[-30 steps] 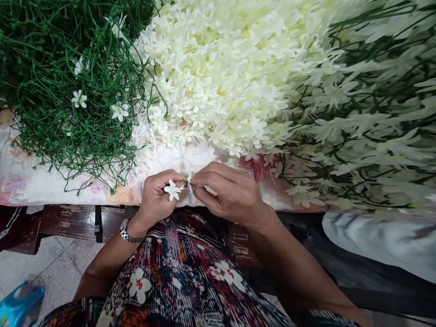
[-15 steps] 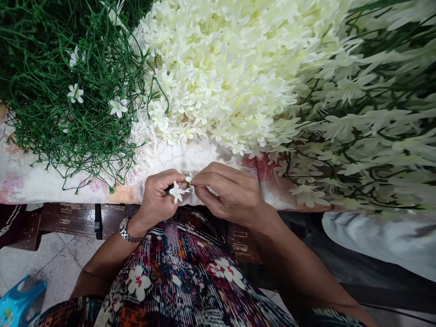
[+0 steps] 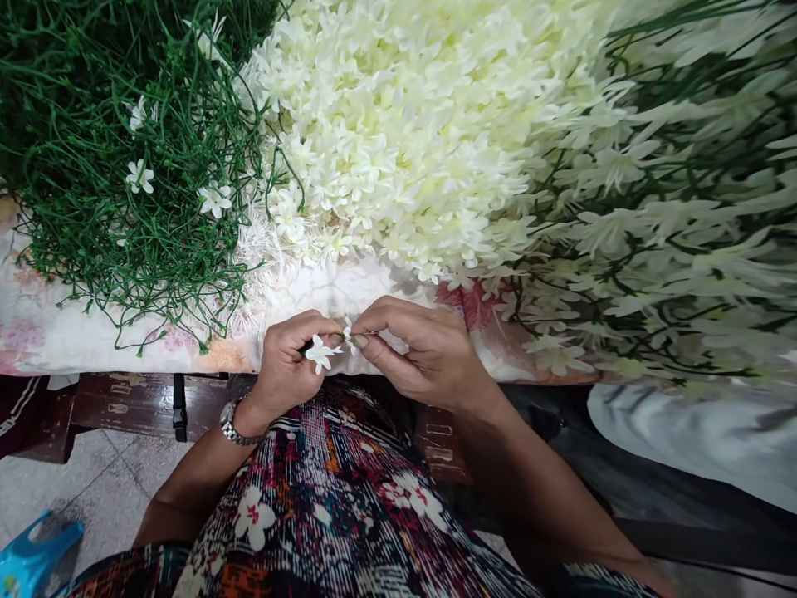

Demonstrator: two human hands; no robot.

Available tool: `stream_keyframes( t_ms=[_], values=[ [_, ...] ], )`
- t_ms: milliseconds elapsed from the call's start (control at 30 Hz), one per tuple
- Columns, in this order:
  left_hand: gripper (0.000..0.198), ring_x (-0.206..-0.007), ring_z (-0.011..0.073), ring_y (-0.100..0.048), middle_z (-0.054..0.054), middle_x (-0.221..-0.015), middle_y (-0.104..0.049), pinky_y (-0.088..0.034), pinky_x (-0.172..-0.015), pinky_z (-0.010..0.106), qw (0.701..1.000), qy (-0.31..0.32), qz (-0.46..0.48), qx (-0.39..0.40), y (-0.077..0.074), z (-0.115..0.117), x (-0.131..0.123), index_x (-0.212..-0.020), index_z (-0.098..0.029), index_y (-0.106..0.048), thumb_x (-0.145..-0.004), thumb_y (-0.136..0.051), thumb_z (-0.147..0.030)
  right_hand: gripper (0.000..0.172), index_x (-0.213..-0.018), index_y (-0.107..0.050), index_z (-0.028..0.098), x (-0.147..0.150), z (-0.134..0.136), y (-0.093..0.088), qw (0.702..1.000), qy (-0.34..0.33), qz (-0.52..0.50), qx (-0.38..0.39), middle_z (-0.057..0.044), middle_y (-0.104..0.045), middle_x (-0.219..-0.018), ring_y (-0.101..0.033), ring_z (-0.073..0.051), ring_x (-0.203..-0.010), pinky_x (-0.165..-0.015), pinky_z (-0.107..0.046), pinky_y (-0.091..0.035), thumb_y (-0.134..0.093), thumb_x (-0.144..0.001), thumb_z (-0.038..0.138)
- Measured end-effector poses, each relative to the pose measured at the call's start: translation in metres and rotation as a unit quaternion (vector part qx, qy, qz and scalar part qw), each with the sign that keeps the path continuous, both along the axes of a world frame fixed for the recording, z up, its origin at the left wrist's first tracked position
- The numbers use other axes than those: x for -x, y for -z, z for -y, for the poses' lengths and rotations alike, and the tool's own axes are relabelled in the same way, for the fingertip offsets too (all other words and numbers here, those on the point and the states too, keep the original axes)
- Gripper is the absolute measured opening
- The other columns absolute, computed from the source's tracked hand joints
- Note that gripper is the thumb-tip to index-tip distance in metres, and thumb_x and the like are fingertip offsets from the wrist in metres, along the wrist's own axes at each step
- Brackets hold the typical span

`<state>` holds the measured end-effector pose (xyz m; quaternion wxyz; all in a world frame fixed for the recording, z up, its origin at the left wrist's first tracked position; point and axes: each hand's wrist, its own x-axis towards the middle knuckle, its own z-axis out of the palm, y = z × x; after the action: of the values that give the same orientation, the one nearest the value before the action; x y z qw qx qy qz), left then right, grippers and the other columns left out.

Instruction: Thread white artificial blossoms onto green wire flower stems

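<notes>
My left hand (image 3: 297, 355), with a metal watch at the wrist, is closed on a green stem near the cloth's front edge. A white flower (image 3: 320, 354) shows at its fingertips. My right hand (image 3: 424, 349) pinches at a second small white flower (image 3: 349, 335) between the two hands; thumb and forefinger meet at its right side. Beyond them lie a heap of loose creamy white flowers (image 3: 423, 133) and, at the left, a tangle of green stems (image 3: 143, 208) with a few white flowers on it.
Finished-looking white sprays with green stems (image 3: 653, 249) spread over the right side. A floral cloth (image 3: 124, 332) covers the table. Below are a brown wooden bench (image 3: 134, 404), a white rounded object (image 3: 691, 440) at the right and a blue plastic item (image 3: 41, 552) at lower left.
The small flower between my hands now stands more upright and shows more fully. My right fingers have shifted slightly, with the thumb now more extended toward the flower.
</notes>
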<state>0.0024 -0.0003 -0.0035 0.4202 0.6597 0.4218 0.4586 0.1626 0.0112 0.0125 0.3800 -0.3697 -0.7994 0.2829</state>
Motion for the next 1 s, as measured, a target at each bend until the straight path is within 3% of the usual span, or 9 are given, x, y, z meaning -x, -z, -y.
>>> stream_keyframes(
  t_ms=[367,800,1000],
  values=[
    [0.012,-0.049,0.0061,-0.04,-0.003,-0.056,-0.047,-0.031,-0.047,0.019,1.0,-0.006,-0.011,-0.006,0.0,0.0,-0.001,-0.066,-0.015,-0.056,-0.068,-0.048,-0.005,0.01,-0.079,-0.05,0.019,0.002,0.001,0.003,0.996,0.014,0.06,-0.059,-0.001,-0.055,-0.066,-0.053,-0.01,-0.062,-0.053,-0.022,-0.044,-0.044,-0.078,0.01],
    [0.017,-0.049,0.0066,-0.04,-0.003,-0.055,-0.047,-0.032,-0.048,0.02,1.0,-0.025,-0.002,-0.016,0.003,0.0,-0.002,-0.068,-0.014,-0.058,-0.064,-0.045,-0.003,0.013,-0.079,-0.047,0.019,0.009,0.003,0.01,0.994,0.038,0.051,-0.094,-0.001,-0.054,-0.064,-0.052,-0.01,-0.062,-0.056,-0.022,-0.045,-0.045,-0.075,0.006],
    [0.019,-0.054,0.0073,-0.044,-0.003,-0.059,-0.05,-0.036,-0.051,0.02,1.0,-0.009,-0.015,-0.014,0.004,0.001,-0.002,-0.073,-0.015,-0.059,-0.065,-0.046,-0.003,0.013,-0.08,-0.049,0.017,0.003,0.004,0.006,0.996,0.027,0.054,-0.066,-0.002,-0.055,-0.067,-0.052,-0.01,-0.064,-0.057,-0.022,-0.043,-0.048,-0.075,0.006]
  ],
)
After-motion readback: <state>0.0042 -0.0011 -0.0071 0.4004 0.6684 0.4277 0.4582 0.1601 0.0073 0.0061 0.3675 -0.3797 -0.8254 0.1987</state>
